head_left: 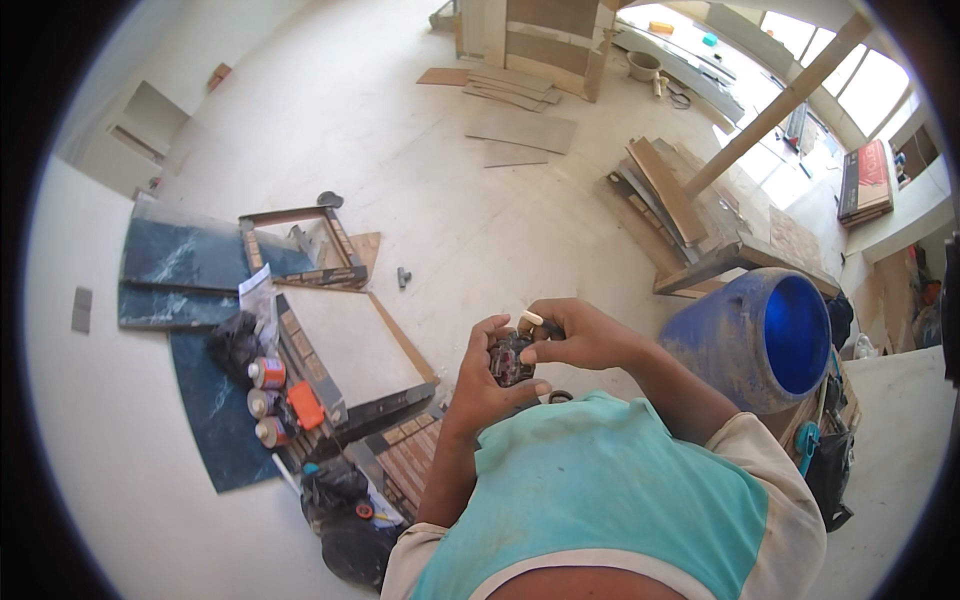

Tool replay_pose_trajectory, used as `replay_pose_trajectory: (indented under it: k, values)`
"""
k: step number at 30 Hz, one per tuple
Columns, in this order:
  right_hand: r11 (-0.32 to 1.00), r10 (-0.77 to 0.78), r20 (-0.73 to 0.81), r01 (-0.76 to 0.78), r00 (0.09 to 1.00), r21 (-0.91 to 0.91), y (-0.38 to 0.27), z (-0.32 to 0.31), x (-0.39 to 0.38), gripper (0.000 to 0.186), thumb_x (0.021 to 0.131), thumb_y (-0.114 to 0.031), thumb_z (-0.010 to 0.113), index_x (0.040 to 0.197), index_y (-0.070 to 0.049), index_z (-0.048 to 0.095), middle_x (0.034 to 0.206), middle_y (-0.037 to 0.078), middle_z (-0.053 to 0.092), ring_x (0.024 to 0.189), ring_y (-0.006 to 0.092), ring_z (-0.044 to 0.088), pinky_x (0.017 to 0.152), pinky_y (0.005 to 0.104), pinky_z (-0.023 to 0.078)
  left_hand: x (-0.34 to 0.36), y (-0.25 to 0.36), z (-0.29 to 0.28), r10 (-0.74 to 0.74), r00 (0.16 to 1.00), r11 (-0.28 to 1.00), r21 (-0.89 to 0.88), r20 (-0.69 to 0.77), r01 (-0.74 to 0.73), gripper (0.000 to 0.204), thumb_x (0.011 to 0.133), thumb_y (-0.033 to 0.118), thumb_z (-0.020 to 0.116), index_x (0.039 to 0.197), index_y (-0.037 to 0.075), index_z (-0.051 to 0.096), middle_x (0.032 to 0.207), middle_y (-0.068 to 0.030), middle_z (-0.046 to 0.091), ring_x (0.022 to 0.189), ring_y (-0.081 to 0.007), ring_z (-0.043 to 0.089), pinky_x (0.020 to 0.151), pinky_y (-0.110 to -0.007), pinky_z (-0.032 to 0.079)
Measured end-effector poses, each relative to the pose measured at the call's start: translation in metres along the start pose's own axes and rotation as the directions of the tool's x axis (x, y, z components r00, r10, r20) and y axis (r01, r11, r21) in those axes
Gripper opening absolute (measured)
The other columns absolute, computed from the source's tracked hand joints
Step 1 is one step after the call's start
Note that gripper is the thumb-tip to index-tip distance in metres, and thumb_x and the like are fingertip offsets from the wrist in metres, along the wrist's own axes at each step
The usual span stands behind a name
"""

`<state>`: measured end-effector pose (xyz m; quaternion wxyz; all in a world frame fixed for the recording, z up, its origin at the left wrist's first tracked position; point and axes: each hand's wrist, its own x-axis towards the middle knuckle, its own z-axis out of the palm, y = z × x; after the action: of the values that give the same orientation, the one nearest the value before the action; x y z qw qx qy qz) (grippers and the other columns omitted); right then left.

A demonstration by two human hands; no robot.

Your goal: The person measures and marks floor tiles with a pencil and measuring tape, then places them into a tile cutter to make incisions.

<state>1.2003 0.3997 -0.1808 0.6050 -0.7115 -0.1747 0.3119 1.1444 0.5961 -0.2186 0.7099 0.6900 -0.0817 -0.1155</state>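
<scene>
In front of my chest both hands meet around a small dark, clear-looking packet or case [508, 362] with dark and reddish bits in it; its exact kind is hard to make out. My left hand [480, 375] cups it from the left and below, fingers curled round its side. From the right, my right hand [573, 335] presses its thumb against the packet. A small pale, rounded piece with a dark end [534, 319] sticks out at the right hand's bent fingers. Part of the packet is hidden by the fingers.
To the right lies a blue drum [720, 335], its mouth facing right. Dark marbled slabs [190, 260], several cans [267, 403], an orange box [305, 405] and black bags [345, 530] are on the left. Flat tiles [520, 130] and stacked boards [665, 200] lie farther off.
</scene>
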Motion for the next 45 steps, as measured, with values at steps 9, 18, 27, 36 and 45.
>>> replay_pose_trajectory:
  k: [9, 18, 27, 36, 45]
  values:
    - [0.998, 0.026, -0.210, -0.038, 0.977, -0.049, -0.012, -0.126, 0.208, 0.023, 0.080, -0.018, 0.076, 0.083, -0.005, 0.057, 0.070, -0.004, 0.054, 0.063, 0.0045, 0.045, 0.055, 0.0232, 0.036, 0.236, -0.010, -0.121, -0.011, 0.987, 0.996, 0.087, 0.159, -0.003, 0.086, 0.065, 0.025, 0.088, 0.134, 0.008, 0.041, 0.099, -0.0099, 0.058, 0.091, -0.0170, 0.058, 0.081, -0.031, 0.049]
    - [0.980, 0.182, -0.757, -0.052, 0.627, 0.193, -0.059, -0.327, 0.315, 0.020, 0.085, -0.023, 0.070, 0.086, -0.005, 0.061, 0.065, -0.004, 0.051, 0.052, 0.0036, 0.045, 0.045, 0.0192, 0.032, 0.441, -0.013, -0.212, -0.324, 0.898, 0.943, 0.173, 0.298, 0.283, 0.063, 0.070, 0.026, 0.081, 0.123, 0.002, 0.056, 0.093, -0.0069, 0.061, 0.084, -0.0148, 0.058, 0.080, -0.028, 0.048]
    - [0.974, 0.185, -0.881, 0.038, 0.436, 0.223, -0.046, -0.578, 0.485, 0.026, 0.086, -0.027, 0.071, 0.090, -0.003, 0.061, 0.065, -0.003, 0.052, 0.043, 0.0013, 0.033, 0.037, 0.0198, 0.019, 0.655, -0.018, -0.248, -0.371, 0.883, 0.908, 0.311, 0.286, 0.281, 0.053, 0.076, 0.029, 0.076, 0.117, 0.002, 0.057, 0.096, -0.0095, 0.062, 0.088, -0.0191, 0.058, 0.082, -0.031, 0.047]
    - [0.939, 0.344, -0.749, -0.195, 0.566, 0.285, 0.015, -0.718, 0.716, 0.033, 0.078, -0.023, 0.075, 0.095, 0.002, 0.062, 0.076, 0.008, 0.063, 0.047, 0.0050, 0.042, 0.040, 0.0201, 0.028, 0.818, -0.051, -0.282, -0.478, 0.876, 0.834, 0.347, 0.068, 0.428, 0.044, 0.079, 0.032, 0.073, 0.111, 0.004, 0.059, 0.084, -0.0083, 0.060, 0.076, -0.0157, 0.056, 0.071, -0.029, 0.047]
    - [0.859, 0.379, -0.824, -0.491, 0.422, 0.143, 0.087, -0.763, 0.854, 0.042, 0.082, -0.030, 0.072, 0.105, 0.004, 0.063, 0.070, -0.001, 0.055, 0.055, 0.0070, 0.046, 0.051, 0.0236, 0.038, 1.002, -0.186, -0.409, -0.695, 0.710, 0.707, 0.070, -0.113, 0.703, 0.028, 0.080, 0.024, 0.073, 0.098, 0.005, 0.064, 0.067, -0.0026, 0.055, 0.060, -0.0089, 0.052, 0.056, -0.026, 0.044]
